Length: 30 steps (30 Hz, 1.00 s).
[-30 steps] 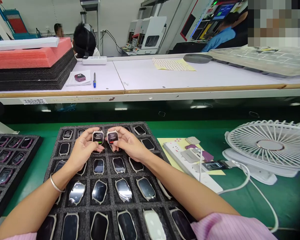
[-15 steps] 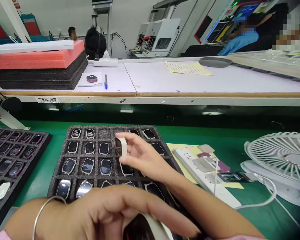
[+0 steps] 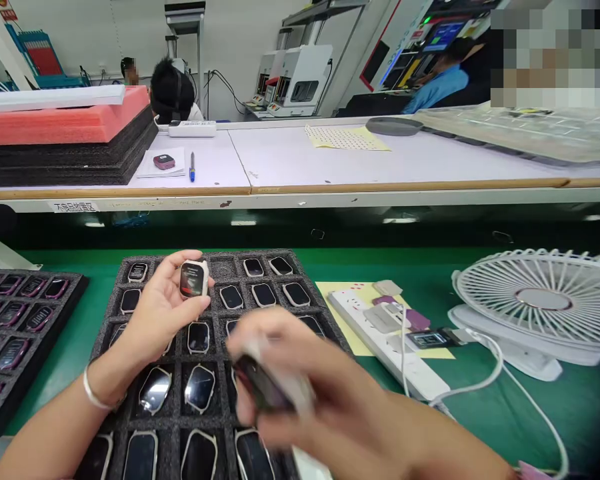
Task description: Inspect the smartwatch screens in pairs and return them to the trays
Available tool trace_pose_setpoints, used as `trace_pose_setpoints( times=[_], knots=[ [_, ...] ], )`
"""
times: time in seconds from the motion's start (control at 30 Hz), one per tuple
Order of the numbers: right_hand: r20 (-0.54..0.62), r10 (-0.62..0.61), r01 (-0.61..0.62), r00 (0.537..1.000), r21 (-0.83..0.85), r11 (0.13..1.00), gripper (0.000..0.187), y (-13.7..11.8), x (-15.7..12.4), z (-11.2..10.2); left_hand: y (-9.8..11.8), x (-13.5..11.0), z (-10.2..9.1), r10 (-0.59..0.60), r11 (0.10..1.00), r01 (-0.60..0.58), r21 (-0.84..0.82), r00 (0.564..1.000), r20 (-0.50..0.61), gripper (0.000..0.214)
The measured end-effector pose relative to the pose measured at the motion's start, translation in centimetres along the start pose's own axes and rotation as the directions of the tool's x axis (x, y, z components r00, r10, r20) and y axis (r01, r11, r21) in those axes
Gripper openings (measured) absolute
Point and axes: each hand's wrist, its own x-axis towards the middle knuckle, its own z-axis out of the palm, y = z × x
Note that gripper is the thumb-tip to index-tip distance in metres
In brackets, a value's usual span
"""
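My left hand (image 3: pixel 167 300) holds a smartwatch (image 3: pixel 194 279) between thumb and fingers, its lit dark screen facing me, above the back part of a dark foam tray (image 3: pixel 175 417). My right hand (image 3: pixel 305 380), smeared by motion, is closed around another pale-cased smartwatch (image 3: pixel 263 383) over the tray's right part. Below both hands, square pockets hold several watches with black screens and light frames, such as a watch (image 3: pixel 200 388) near the middle. A wristband (image 3: pixel 93 393) circles my left wrist. My right hand and forearm hide part of the tray.
At left lies a second foam tray (image 3: pixel 65 313) with purple-rimmed watches. On the right are a white power strip (image 3: pixel 395 353), cables and a white fan (image 3: pixel 540 300). A raised shelf (image 3: pixel 280 163) crosses behind, bearing foam sheets (image 3: pixel 55 127), a pen (image 3: pixel 192 167) and a small purple device (image 3: pixel 164 161).
My left hand has moved from the near foreground to the tray's back with its watch. My right hand has come nearer from the back, carrying its watch. The view has shifted somewhat to the right.
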Motion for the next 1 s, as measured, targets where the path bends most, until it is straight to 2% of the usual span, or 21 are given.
trace_pose_setpoints(
  times=[0.07, 0.1, 0.13, 0.2, 0.27, 0.33, 0.53, 0.77, 0.87, 1.0],
  knots=[
    [-0.23, -0.044, 0.094, 0.972, 0.212, 0.973, 0.043, 2.0, 2.6, -0.9, -2.2, 1.3, -0.2, -0.06, 0.997, 0.063, 0.049, 0.996, -0.07, 0.054],
    [-0.288, 0.028, 0.067, 0.957, 0.315, 0.947, 0.049, 3.2, 3.9, -1.6, -3.1, 1.8, -0.3, -0.078, 0.995, 0.084, 0.061, 0.992, -0.096, 0.055],
    [-0.33, 0.114, 0.033, 0.937, 0.409, 0.912, 0.051, 4.3, 5.0, -2.4, -4.0, 2.3, -0.4, -0.098, 0.991, 0.107, 0.077, 0.989, -0.113, 0.056],
    [-0.37, 0.26, -0.017, 0.892, 0.547, 0.837, 0.04, 6.4, 6.7, -3.9, -5.2, 2.8, -0.6, -0.115, 0.985, 0.131, 0.109, 0.983, -0.141, 0.058],
    [-0.393, 0.328, -0.027, 0.859, 0.605, 0.796, 0.03, 7.8, 7.4, -5.3, -5.9, 3.0, -0.7, -0.104, 0.982, 0.125, 0.142, 0.984, -0.144, 0.058],
    [-0.416, 0.326, -0.007, 0.849, 0.608, 0.794, 0.025, 8.3, 7.6, -6.1, -6.2, 2.9, -0.7, -0.08, 0.982, 0.099, 0.162, 0.99, -0.12, 0.058],
    [-0.446, 0.195, 0.046, 0.873, 0.474, 0.879, 0.029, 7.7, 7.2, -6.8, -6.4, 2.7, -0.8, -0.073, 0.978, 0.082, 0.194, 0.996, -0.052, 0.057],
    [-0.468, 0.182, 0.05, 0.865, 0.442, 0.896, 0.027, 7.7, 7.1, -8.1, -7.0, 3.2, -1.4, -0.033, 0.978, 0.036, 0.208, 0.999, -0.014, 0.057],
    [-0.487, 0.201, 0.061, 0.85, 0.469, 0.881, 0.027, 7.6, 6.8, -7.9, -7.0, 3.4, -1.9, -0.019, 0.972, 0.021, 0.234, 1.0, -0.01, 0.058],
    [-0.485, 0.192, 0.053, 0.853, 0.447, 0.893, 0.028, 7.6, 6.6, -7.2, -6.8, 3.6, -2.6, -0.017, 0.969, 0.025, 0.246, 0.999, -0.034, 0.055]
  ],
)
